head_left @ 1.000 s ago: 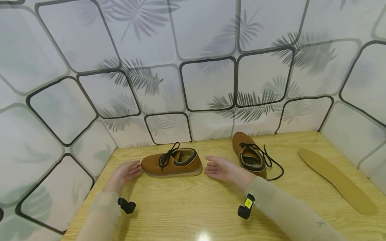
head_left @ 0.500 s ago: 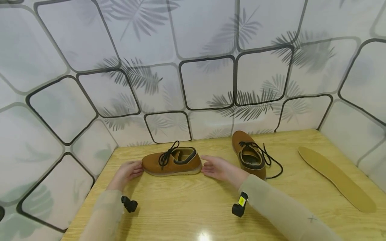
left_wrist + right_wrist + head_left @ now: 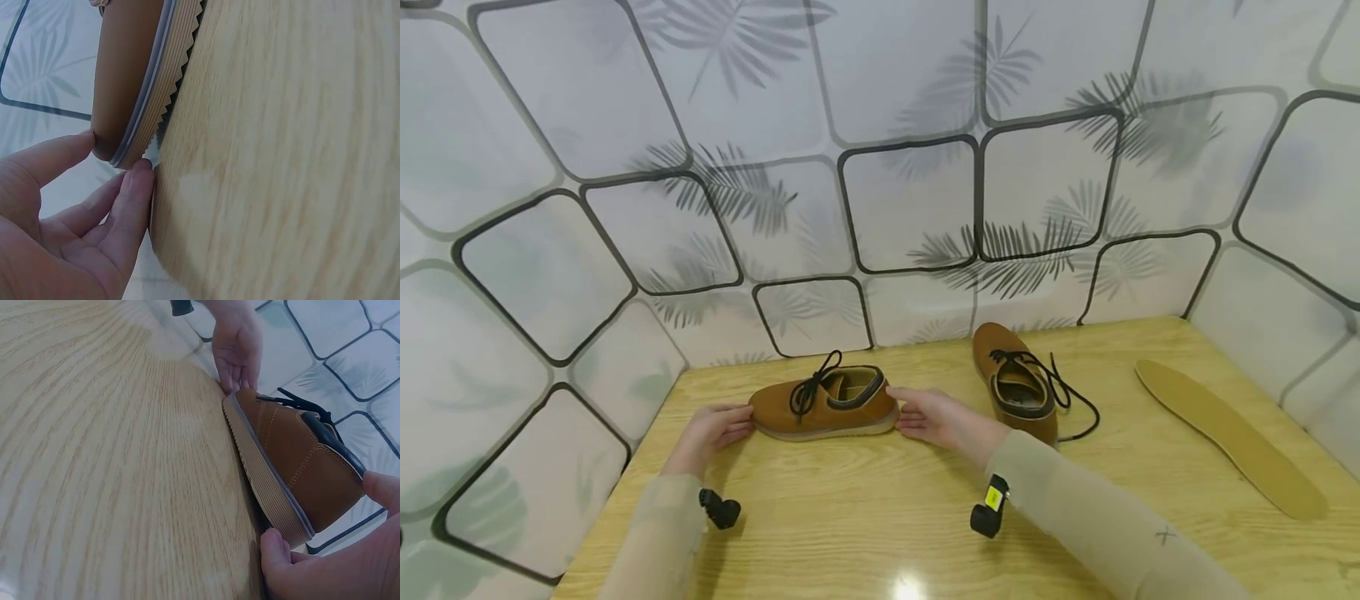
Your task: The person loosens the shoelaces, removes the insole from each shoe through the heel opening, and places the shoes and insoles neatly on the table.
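A brown lace-up shoe [image 3: 842,417] sits on the wooden table with its toe to the left and black laces tied in a bow. At the toe, my left hand [image 3: 709,432] holds the tip, with the thumb on the upper and fingertips at the underside of the ridged sole in the left wrist view. My right hand [image 3: 942,423] grips the heel from the other end. In the right wrist view the thumb lies near the padded collar, and the curled fingers [image 3: 275,553] meet the sole's rear edge.
Behind my right hand stands a second brown shoe [image 3: 997,343], toe toward the wall, with one long black lace trailing right. Farther right lies a flat tan insole [image 3: 1225,433]. Patterned cloth walls [image 3: 917,208] border the wooden table [image 3: 835,517] at the back and sides.
My right hand has moved left from a gap behind the heel until its fingers meet the shoe. My left hand has closed in on the toe. The shoe stays about where it was.
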A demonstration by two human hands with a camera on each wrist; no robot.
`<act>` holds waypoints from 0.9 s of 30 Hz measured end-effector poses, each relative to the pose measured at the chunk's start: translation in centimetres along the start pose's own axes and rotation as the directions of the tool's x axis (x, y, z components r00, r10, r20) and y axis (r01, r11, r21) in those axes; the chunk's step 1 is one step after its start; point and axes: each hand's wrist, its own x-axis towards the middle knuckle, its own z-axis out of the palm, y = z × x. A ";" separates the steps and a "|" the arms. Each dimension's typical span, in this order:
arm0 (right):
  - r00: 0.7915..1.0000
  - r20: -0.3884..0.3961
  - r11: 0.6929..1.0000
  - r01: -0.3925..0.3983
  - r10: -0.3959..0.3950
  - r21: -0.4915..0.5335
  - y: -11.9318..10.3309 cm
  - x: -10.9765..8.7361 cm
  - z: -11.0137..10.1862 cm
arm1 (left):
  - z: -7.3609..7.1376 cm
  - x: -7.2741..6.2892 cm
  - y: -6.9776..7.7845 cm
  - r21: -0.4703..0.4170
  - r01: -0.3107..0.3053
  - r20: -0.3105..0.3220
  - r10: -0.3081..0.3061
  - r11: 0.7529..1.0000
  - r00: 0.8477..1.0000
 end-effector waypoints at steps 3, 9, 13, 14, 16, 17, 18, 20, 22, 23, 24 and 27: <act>1.000 -0.010 1.000 -0.003 0.003 -0.023 0.0 0.0 0.2 | 0.0 -0.1 0.1 -0.006 0.000 0.007 0.000 1.000 1.000; 1.000 -0.020 0.998 -0.013 0.012 -0.055 0.0 0.0 0.4 | -0.1 -0.2 0.0 0.015 0.004 0.009 -0.004 1.000 1.000; 0.999 -0.032 0.998 -0.018 0.016 -0.061 -0.1 0.0 0.5 | 0.0 -0.1 0.1 -0.046 0.022 0.011 -0.022 0.999 1.000; 0.999 -0.034 0.998 -0.019 0.017 -0.067 -0.1 0.0 0.5 | 0.0 -0.2 0.1 -0.056 0.025 0.008 -0.025 0.998 1.000; 0.999 -0.039 0.996 -0.023 0.020 -0.081 -0.2 0.0 0.5 | 0.0 -0.2 0.2 -0.081 0.026 0.011 -0.025 0.996 1.000; 0.999 -0.044 0.996 -0.028 0.024 -0.089 -0.3 -0.1 0.5 | 0.0 -0.3 0.2 -0.092 0.026 0.009 -0.025 0.995 1.000; 0.999 -0.042 0.995 -0.027 0.023 -0.095 -0.3 -0.1 0.6 | 0.1 -0.4 0.2 -0.090 0.023 0.011 -0.022 0.996 1.000; 0.999 -0.043 0.995 -0.028 0.024 -0.100 -0.3 -0.2 0.6 | 0.1 -0.5 0.2 -0.088 0.018 0.018 -0.017 0.996 1.000; 0.999 -0.043 0.994 -0.033 0.029 -0.100 -0.4 -0.3 0.6 | 0.1 -0.7 0.1 -0.082 0.013 0.027 -0.011 0.997 1.000; 0.999 -0.042 0.995 -0.032 0.028 -0.098 -0.3 -0.4 0.6 | 0.1 -0.8 0.1 -0.079 0.012 0.028 -0.010 0.997 1.000; 0.999 -0.040 0.995 -0.031 0.027 -0.098 -0.3 -0.5 0.6 | 0.1 -0.8 0.0 -0.075 0.010 0.035 -0.008 0.997 0.999; 0.998 -0.042 0.994 -0.043 0.039 -0.102 -0.3 -0.7 0.5 | 0.3 -1.1 0.0 -0.054 0.016 0.035 -0.014 0.998 0.999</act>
